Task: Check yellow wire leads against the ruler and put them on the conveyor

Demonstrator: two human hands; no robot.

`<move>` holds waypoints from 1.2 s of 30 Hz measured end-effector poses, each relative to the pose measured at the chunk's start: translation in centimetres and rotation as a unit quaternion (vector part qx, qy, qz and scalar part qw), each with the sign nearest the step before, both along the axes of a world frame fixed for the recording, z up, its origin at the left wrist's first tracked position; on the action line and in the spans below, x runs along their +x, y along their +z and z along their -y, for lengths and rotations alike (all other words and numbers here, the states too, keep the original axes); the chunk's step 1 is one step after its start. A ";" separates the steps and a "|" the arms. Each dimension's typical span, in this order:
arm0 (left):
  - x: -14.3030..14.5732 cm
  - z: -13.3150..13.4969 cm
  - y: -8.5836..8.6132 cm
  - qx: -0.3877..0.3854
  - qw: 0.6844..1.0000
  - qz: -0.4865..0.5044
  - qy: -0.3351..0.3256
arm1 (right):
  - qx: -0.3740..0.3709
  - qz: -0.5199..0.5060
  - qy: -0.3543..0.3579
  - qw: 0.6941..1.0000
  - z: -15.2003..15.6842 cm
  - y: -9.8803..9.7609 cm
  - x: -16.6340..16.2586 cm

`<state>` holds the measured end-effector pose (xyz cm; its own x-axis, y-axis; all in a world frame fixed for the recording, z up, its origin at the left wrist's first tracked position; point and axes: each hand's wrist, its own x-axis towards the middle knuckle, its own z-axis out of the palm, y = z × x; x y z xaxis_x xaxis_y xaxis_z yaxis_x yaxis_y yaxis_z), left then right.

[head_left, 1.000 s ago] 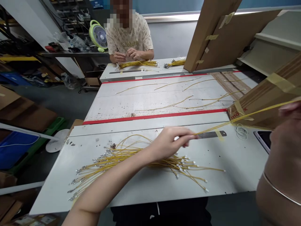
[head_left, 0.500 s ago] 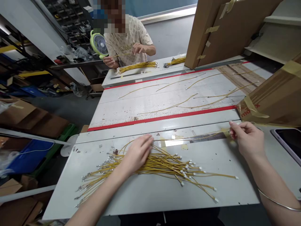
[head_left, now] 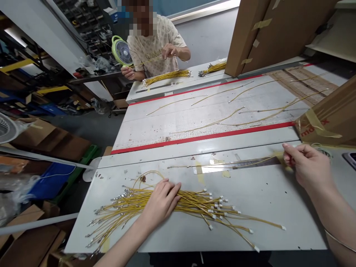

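A heap of yellow wires with white plugs and metal terminals lies across the grey table in front of me. My left hand rests on the middle of that heap, fingers stretched over the wires. My right hand pinches the right end of a single yellow wire that lies stretched along a metal ruler taped to the table.
Beyond the table runs a white belt with red edges, carrying several loose yellow wires. A person sits at the far end holding up a wire over another bundle. Cardboard boxes stand at the right, a phone at the right edge.
My left hand let go of the single wire's end and came down onto the heap. My right hand lowered the wire from the air and laid it along the ruler.
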<state>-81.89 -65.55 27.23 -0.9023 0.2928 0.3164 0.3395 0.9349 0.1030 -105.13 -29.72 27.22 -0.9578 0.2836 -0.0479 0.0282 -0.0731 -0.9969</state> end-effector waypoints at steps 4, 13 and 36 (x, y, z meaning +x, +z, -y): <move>-1.6 -1.3 0.9 0.033 0.998 0.057 0.014 | -0.004 0.002 0.008 1.000 0.0 -0.3 -0.1; -4.7 -2.1 -1.1 0.013 0.992 0.124 0.035 | 0.025 0.035 0.006 0.999 -0.9 -1.4 -0.3; -3.8 -2.5 -1.3 -0.073 0.996 0.044 0.013 | 0.171 -0.062 -0.124 0.975 -0.8 -0.8 0.3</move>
